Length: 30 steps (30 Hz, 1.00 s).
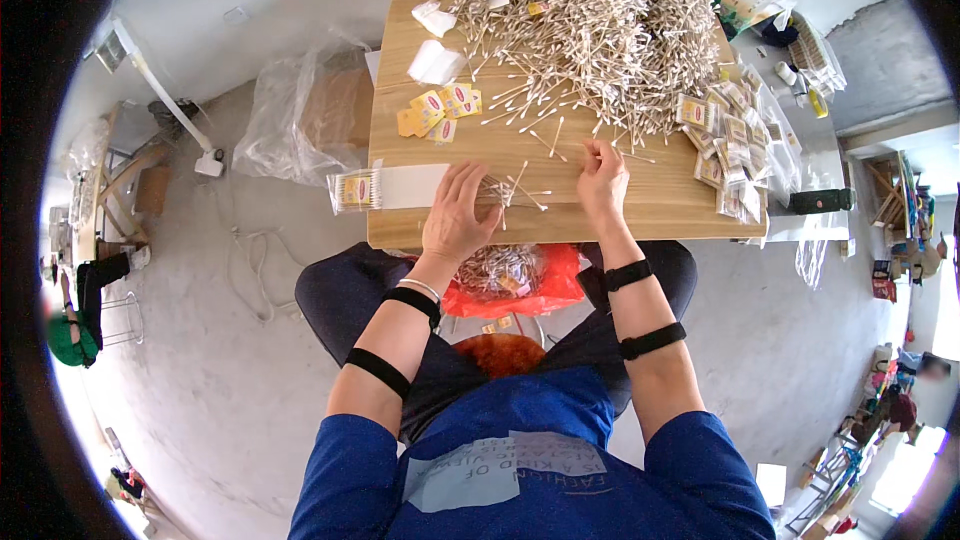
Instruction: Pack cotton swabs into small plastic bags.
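My left hand (pixel 460 215) is at the table's near edge, fingers curled round a small bunch of cotton swabs (pixel 507 192) whose ends stick out to the right. Beneath its fingertips runs a white strip (pixel 412 186), with a filled clear packet of swabs (pixel 354 189) at the strip's left end. To the right, my right hand (pixel 604 178) is closed in a pinch beside the loose swabs; what its fingertips hold, if anything, is too small to make out. Beyond both hands spreads a large heap of loose cotton swabs (pixel 590 25).
Yellow printed cards (pixel 440 112) and crumpled white wrappers (pixel 436 62) lie on the wooden table (pixel 400 230) at left. Filled packets (pixel 735 135) pile up at its right edge. A red bag (pixel 560 285) of swabs sits below the near edge. Clear plastic sheeting (pixel 290 130) stands left.
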Motion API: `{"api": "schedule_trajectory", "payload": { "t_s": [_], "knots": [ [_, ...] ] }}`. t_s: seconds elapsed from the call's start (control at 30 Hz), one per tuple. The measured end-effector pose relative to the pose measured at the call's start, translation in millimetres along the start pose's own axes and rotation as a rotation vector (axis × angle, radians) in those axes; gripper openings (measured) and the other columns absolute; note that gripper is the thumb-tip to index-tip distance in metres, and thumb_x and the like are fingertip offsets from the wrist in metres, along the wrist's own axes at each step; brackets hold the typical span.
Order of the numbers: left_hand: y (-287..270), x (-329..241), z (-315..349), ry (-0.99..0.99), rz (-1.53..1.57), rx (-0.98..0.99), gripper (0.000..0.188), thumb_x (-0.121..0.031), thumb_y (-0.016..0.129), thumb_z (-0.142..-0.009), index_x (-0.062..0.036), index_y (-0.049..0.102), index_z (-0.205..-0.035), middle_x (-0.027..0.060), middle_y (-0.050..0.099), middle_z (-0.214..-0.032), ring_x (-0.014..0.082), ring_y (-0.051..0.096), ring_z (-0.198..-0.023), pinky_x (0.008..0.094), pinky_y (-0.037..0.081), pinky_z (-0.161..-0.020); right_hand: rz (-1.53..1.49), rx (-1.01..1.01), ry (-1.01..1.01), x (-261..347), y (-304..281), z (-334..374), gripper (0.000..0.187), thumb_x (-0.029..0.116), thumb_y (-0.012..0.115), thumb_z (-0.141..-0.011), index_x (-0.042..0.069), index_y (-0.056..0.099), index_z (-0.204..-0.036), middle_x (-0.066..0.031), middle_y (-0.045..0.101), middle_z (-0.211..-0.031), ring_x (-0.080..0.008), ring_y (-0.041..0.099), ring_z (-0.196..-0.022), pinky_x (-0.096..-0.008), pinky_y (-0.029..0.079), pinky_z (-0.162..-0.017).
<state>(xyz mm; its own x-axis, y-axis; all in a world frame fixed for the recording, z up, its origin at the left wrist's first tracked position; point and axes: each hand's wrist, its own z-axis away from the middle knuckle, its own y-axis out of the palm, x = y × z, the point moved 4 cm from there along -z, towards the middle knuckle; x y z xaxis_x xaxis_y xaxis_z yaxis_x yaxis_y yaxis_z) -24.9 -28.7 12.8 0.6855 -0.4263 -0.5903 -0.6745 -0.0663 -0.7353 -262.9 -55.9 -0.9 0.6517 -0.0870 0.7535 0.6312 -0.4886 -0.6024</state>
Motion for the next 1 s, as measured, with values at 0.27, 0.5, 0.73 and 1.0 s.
{"api": "schedule_trajectory", "payload": {
  "t_s": [0.27,0.5,0.73,1.0],
  "knots": [
    [0.3,3.5,1.2,-0.017,-0.002,0.033,0.060,-0.020,0.070,-0.075,-0.0079,0.047,-0.129,0.0149,0.049,-0.132,0.0336,0.040,-0.129,0.0424,0.034,-0.110,0.143,0.128,-0.218,16.3,5.8,13.8,0.014,0.002,0.062,-0.078,0.004,0.065,-0.092,-0.0145,0.061,-0.092,-0.0347,0.060,-0.085,-0.0407,0.048,-0.074],
    [-8.4,4.1,3.5,-0.057,0.151,-0.059,0.057,-0.008,0.067,-0.073,-0.0032,0.047,-0.126,0.0163,0.054,-0.125,0.0354,0.046,-0.121,0.0428,0.038,-0.104,-0.093,0.052,-0.047,1.2,-0.6,15.6,0.015,0.002,0.064,-0.078,0.004,0.065,-0.094,-0.0161,0.061,-0.088,-0.0345,0.061,-0.082,-0.0393,0.049,-0.072],
    [-7.8,12.5,5.5,-0.053,0.177,-0.096,0.055,-0.001,0.056,-0.075,-0.0012,0.044,-0.128,0.0188,0.052,-0.125,0.0372,0.046,-0.120,0.0433,0.039,-0.103,0.107,0.175,-0.096,20.9,12.5,16.7,0.018,0.011,0.067,-0.079,0.007,0.066,-0.096,-0.0138,0.060,-0.095,-0.0339,0.058,-0.094,-0.0431,0.047,-0.080],
    [-3.8,28.4,8.5,-0.120,0.229,-0.242,0.052,0.007,0.047,-0.078,0.0002,0.043,-0.129,0.0202,0.052,-0.125,0.0387,0.048,-0.118,0.0445,0.039,-0.102,0.029,0.138,-0.112,44.9,10.7,36.6,0.016,0.014,0.071,-0.076,0.007,0.064,-0.089,-0.0120,0.059,-0.094,-0.0328,0.056,-0.094,-0.0422,0.047,-0.079]
  ]
}}
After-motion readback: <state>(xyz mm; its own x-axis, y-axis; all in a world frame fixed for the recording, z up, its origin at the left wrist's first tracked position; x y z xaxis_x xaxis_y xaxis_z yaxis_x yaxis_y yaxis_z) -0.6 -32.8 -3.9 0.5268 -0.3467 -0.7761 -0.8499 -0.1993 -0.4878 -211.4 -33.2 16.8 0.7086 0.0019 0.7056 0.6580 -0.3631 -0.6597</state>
